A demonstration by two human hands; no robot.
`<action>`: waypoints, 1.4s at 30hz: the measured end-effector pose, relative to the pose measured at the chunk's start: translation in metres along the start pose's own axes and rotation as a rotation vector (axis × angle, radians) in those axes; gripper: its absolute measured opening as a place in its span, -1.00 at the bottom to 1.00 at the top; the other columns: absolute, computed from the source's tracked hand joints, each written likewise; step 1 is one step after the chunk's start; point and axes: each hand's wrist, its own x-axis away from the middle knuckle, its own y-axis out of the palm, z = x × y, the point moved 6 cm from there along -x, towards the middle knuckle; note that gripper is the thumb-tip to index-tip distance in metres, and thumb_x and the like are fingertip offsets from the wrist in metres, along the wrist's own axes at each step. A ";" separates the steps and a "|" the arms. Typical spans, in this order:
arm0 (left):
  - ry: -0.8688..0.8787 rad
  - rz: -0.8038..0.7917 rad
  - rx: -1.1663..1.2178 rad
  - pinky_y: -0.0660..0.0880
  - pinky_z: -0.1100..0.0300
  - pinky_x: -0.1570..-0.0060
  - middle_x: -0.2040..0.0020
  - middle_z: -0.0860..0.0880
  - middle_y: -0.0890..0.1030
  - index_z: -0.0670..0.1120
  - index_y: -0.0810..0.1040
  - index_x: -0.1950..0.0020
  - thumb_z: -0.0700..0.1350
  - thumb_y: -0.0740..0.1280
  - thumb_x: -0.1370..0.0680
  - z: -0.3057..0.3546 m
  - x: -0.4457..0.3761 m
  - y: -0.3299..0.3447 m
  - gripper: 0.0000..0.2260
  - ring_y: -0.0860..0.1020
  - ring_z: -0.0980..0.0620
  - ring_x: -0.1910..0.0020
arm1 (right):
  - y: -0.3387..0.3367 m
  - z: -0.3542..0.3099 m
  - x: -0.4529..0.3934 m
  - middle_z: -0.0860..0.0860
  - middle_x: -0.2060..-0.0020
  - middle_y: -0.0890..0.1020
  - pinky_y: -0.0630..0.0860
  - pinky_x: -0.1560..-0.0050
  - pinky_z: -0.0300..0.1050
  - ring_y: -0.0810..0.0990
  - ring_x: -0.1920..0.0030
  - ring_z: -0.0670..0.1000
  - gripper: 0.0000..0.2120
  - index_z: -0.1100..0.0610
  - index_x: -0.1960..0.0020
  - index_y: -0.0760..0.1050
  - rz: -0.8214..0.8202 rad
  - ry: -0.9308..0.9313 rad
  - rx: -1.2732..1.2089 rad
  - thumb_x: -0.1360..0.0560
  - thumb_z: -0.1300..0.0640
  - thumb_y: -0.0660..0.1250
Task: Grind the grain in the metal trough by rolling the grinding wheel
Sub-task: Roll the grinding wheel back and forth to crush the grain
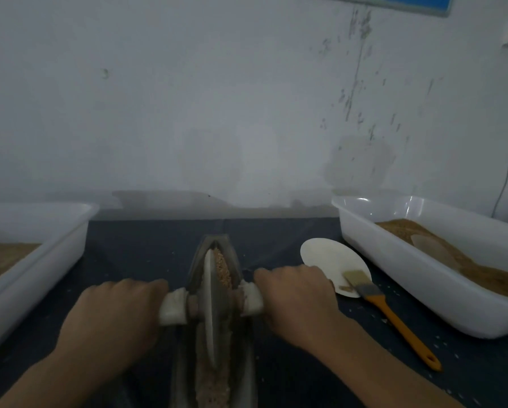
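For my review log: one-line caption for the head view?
Both hands, left hand and right hand, grip the grinding wheel handles over the grain-filled metal trough.

Dim, soft indoor light and a hazy wide-angle view.

The whole scene is underexposed and grey, and no light source is in sight. The wall (188,113) looks foggy, brighter in the middle and darker toward the corners. Small glints sit on the right tub's rim (361,200). Both forearms blur near the bottom edge, and lines bow at the sides.
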 end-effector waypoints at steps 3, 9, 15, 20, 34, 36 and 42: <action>0.001 0.086 0.063 0.20 0.19 0.38 0.34 0.12 0.39 0.15 0.30 0.18 0.24 0.22 -0.44 -0.001 -0.013 -0.005 -0.80 0.51 0.15 0.27 | 0.007 0.006 -0.026 -0.02 0.30 0.56 0.14 0.41 -0.12 0.54 0.32 0.08 -0.77 0.01 0.11 0.39 0.011 0.000 -0.047 -0.36 -0.03 0.41; 0.112 0.089 0.155 0.05 0.28 0.49 0.55 0.08 0.39 0.10 0.33 0.40 0.08 0.58 -0.02 0.004 -0.013 -0.013 -0.57 0.40 0.05 0.62 | 0.011 0.007 -0.023 -0.02 0.25 0.57 0.20 0.36 -0.11 0.47 0.34 0.04 -0.74 0.01 0.07 0.38 -0.023 0.013 -0.094 -0.37 -0.03 0.41; 0.176 0.065 0.223 0.24 0.20 0.49 0.43 0.05 0.48 0.08 0.34 0.34 0.15 0.50 -0.13 0.007 0.011 -0.018 -0.64 0.55 0.05 0.43 | -0.019 -0.010 0.017 -0.03 0.56 0.46 0.24 0.61 -0.16 0.41 0.61 -0.01 -0.64 0.01 0.34 0.40 0.033 -0.053 -0.026 -0.05 0.03 0.56; 0.049 -0.133 0.224 0.25 0.18 0.23 0.26 0.13 0.36 0.31 0.23 0.22 0.28 0.20 -0.37 -0.004 0.023 -0.005 -0.84 0.54 0.15 0.02 | -0.024 -0.014 0.021 -0.01 0.50 0.48 0.19 0.52 -0.14 0.47 0.54 0.04 -0.65 0.00 0.30 0.37 -0.037 -0.061 -0.031 -0.08 -0.01 0.51; 0.083 -0.003 0.030 0.25 0.15 0.32 0.22 0.10 0.51 0.14 0.21 0.20 0.24 0.19 -0.41 0.002 -0.013 -0.002 -0.76 0.55 0.12 0.17 | 0.006 0.003 -0.007 -0.02 0.26 0.58 0.24 0.33 -0.09 0.54 0.29 0.07 -0.84 0.00 0.12 0.37 -0.060 0.004 -0.103 -0.42 0.00 0.34; 0.092 -0.055 0.072 0.26 0.16 0.28 0.25 0.10 0.43 0.18 0.23 0.22 0.27 0.17 -0.39 0.000 0.005 -0.007 -0.78 0.56 0.13 0.10 | -0.010 -0.006 0.010 -0.03 0.43 0.52 0.22 0.45 -0.12 0.49 0.47 0.03 -0.75 0.00 0.23 0.39 -0.002 -0.070 -0.052 -0.24 0.03 0.46; 0.160 0.048 0.131 0.21 0.18 0.38 0.37 0.11 0.40 0.18 0.24 0.30 0.31 0.34 -0.23 0.004 0.021 -0.021 -0.66 0.56 0.14 0.27 | -0.011 -0.007 0.027 -0.05 0.54 0.43 0.22 0.57 -0.13 0.42 0.58 0.00 -0.64 -0.03 0.33 0.30 -0.042 -0.060 -0.040 -0.09 -0.02 0.49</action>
